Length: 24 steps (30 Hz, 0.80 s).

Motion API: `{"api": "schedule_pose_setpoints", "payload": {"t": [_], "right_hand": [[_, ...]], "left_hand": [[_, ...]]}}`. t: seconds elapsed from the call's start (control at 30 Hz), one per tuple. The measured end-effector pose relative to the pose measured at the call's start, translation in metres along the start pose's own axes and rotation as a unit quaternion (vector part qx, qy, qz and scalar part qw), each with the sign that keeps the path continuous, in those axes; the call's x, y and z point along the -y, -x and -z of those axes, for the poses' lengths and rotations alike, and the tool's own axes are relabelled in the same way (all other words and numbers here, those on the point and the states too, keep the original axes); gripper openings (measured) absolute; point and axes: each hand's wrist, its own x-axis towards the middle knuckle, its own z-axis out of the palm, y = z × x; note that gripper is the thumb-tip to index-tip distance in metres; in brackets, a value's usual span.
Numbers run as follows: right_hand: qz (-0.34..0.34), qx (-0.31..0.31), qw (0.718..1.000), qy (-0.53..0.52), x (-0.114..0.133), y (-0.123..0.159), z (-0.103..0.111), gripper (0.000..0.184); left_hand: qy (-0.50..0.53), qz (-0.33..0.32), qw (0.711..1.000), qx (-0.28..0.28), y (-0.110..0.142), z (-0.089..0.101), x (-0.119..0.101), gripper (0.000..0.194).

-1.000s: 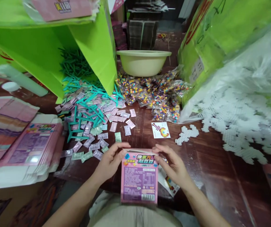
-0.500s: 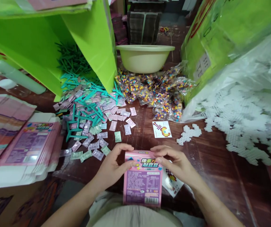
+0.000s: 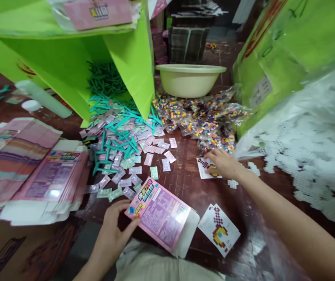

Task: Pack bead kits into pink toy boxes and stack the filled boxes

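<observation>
Pinching a smooth pink carton (image 3: 158, 214) by one corner in the left hand (image 3: 114, 222), near the lap (image 3: 161, 263). Only half closed, judging by the open white end flap (image 3: 189, 232) (can't see inside). Curled right hand (image 3: 224, 166) over a flat printed card (image 3: 202, 164), can't tell if gripping, near crinkly bead bags (image 3: 182, 115).

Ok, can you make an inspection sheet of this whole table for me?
Surface: dark brown tabletop, shiny.
Job's things: pink box, white flap out; picture cards beside it.
Clutter: teal sticks, sachets, bead bags heaped; white grid pieces at right.
Grips: left grip holds the pink box's corner; right grip is over the far card, hold unclear.
Cables: nothing seen.
Surroundings: green boxes both sides, cream basin behind.
</observation>
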Motion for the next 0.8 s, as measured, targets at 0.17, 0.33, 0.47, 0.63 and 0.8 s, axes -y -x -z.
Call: {"api": "schedule_pose_setpoints", "payload": {"t": [0.17,0.33,0.47,0.63,0.8], "right_hand": [[0.004,0.043,0.999,0.024,0.004,-0.003,0.005,0.039],[0.003,0.061,0.998,0.016,0.004,-0.004,0.004,0.053],[-0.011,0.063,0.998,-0.003,0.001,0.001,0.003,0.058],[0.002,0.065,0.997,-0.045,0.008,0.012,0.004,0.029],[0.069,0.075,0.981,-0.166,0.055,-0.006,0.009,0.057]], "left_hand": [[-0.214,-0.211,0.949,0.098,-0.011,0.013,-0.015,0.079],[-0.214,-0.281,0.886,0.301,-0.079,-0.025,-0.054,0.124],[-0.19,-0.317,0.856,0.361,-0.095,-0.05,-0.075,0.126],[-0.202,-0.245,0.897,0.309,-0.059,-0.016,-0.074,0.101],[-0.055,-0.039,0.962,0.265,-0.026,0.033,-0.051,0.066]]}}
